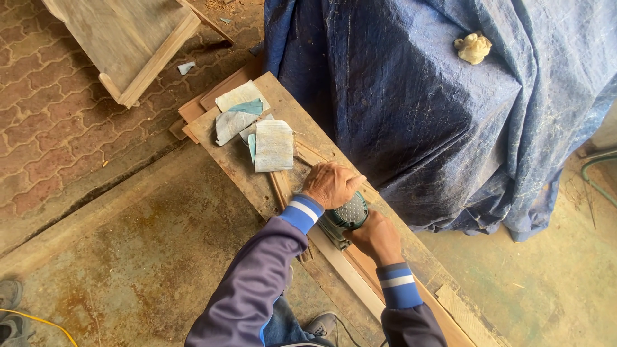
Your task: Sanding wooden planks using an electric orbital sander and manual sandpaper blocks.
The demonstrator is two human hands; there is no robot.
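Observation:
A green electric sander (348, 218) rests on a narrow wooden frame piece (355, 267) that lies along a long plank (292, 115). My left hand (329, 184) presses down on top of the sander's front. Behind it, my right hand (376, 237) grips the sander's rear body. Both arms wear purple sleeves with blue and white cuffs. The sander's pad is hidden under the hands.
Several worn sandpaper sheets (273, 145) lie on the plank's far end. A blue tarp (443, 103) covers a bulky object to the right, with a crumpled yellowish rag (473, 47) on it. A wooden panel (125, 38) stands on brick paving at the top left.

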